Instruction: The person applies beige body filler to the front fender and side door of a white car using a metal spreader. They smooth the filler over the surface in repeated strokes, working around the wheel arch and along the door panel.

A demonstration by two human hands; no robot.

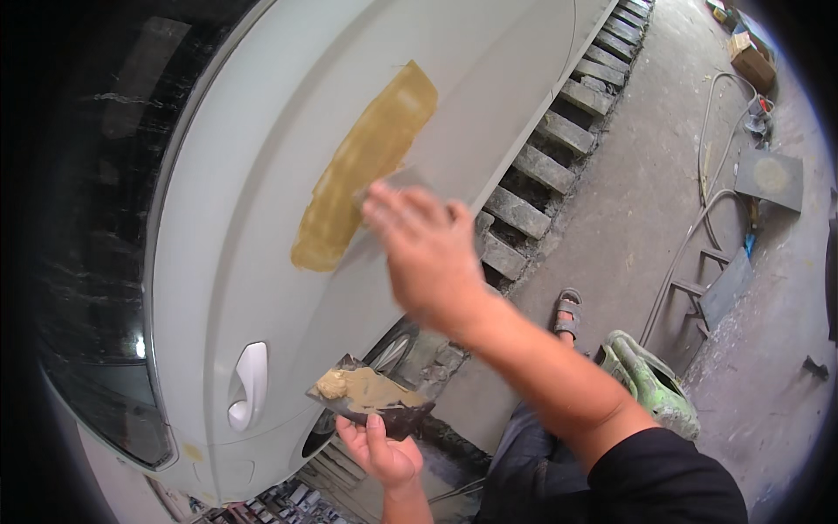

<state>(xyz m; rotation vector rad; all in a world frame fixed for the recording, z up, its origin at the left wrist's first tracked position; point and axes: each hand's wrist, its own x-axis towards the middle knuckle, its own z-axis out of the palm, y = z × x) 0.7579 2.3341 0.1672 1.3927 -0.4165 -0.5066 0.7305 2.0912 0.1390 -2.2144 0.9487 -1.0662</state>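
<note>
1. Clearly, the left hand (390, 456) pinches a dark plate (400, 423), putty (371, 387) atop;
2. the right hand (429, 253), blurred, clasps a grey spreader (408, 178);
3. just beyond that grip, a yellowish patch (371, 157) marks the white door (497, 96).

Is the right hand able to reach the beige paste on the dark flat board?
Probably yes: the paste faces up on the board in the left hand, with nothing visible blocking the right hand.

Auto-body workshop — putty (365, 166) patches a car door (262, 205).
</note>
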